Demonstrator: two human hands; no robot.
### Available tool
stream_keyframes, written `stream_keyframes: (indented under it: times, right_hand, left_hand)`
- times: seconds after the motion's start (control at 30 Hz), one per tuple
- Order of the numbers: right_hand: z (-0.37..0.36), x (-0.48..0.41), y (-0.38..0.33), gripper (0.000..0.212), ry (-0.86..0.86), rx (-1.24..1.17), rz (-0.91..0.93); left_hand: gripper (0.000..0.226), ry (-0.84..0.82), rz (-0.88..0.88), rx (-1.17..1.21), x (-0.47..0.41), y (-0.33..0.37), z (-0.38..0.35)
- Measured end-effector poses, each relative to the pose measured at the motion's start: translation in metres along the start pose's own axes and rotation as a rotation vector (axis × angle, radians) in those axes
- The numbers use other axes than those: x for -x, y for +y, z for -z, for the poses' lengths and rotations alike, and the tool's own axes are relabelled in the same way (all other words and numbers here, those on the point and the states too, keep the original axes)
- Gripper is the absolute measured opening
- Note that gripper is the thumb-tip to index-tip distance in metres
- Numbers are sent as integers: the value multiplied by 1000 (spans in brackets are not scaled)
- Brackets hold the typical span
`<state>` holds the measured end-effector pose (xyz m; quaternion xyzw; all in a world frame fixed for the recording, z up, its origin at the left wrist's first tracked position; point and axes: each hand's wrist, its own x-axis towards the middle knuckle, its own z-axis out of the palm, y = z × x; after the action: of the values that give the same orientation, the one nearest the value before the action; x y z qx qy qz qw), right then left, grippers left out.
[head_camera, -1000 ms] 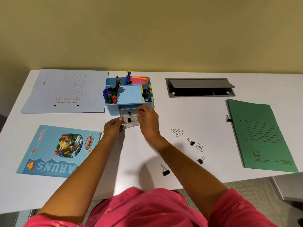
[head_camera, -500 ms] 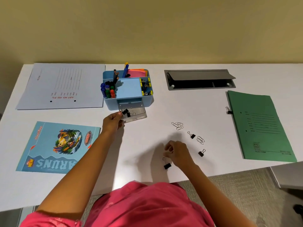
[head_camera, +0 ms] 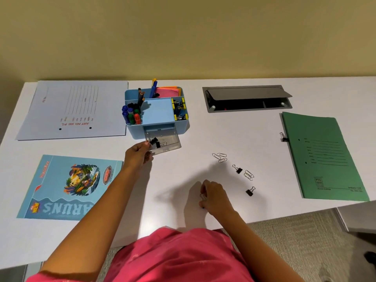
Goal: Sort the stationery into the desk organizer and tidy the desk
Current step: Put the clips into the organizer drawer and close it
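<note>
A light blue desk organizer point(head_camera: 158, 110) stands at the back middle of the white desk, with markers, pens and sticky notes in it. Its clear drawer point(head_camera: 164, 140) is pulled out and holds black binder clips. My left hand point(head_camera: 137, 154) grips the drawer's front left corner. My right hand point(head_camera: 213, 197) is near the front edge, fingers curled round a black binder clip point(head_camera: 202, 197) that is mostly hidden. Loose paper clips point(head_camera: 219, 157), a binder clip point(head_camera: 238, 169), more paper clips point(head_camera: 248, 175) and another binder clip point(head_camera: 250, 191) lie to the right.
A pale blue file point(head_camera: 75, 109) lies at the back left and a picture book point(head_camera: 69, 188) at the front left. A green folder point(head_camera: 323, 157) with a binder clip point(head_camera: 283, 137) beside its edge lies right. A grey cable hatch point(head_camera: 247, 98) is open behind.
My right hand left the drawer, came down to the front edge and closed on the binder clip lying there. My left hand stayed at the drawer.
</note>
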<state>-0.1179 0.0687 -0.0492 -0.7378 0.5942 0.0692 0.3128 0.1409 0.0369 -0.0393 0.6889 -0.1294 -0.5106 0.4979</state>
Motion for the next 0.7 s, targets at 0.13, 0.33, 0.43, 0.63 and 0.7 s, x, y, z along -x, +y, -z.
stream_keyframes:
  times: [0.13, 0.33, 0.43, 0.63, 0.7]
  right_hand:
    - [-3, -7, -3, 26, 80, 47, 39]
    - [7, -22, -30, 29, 261, -78, 158]
    - [25, -38, -61, 33, 466, -219, 302]
    - [52, -70, -119, 31, 515, -294, 516]
    - [50, -84, -131, 31, 490, -252, 539]
  left_hand:
    - [26, 2, 8, 24, 0, 0, -1]
    - [25, -11, 12, 49, 0, 1, -1]
    - [26, -11, 13, 41, 1, 2, -1]
    - [28, -8, 22, 48, 0, 2, 1]
    - [29, -13, 19, 42, 1, 3, 0]
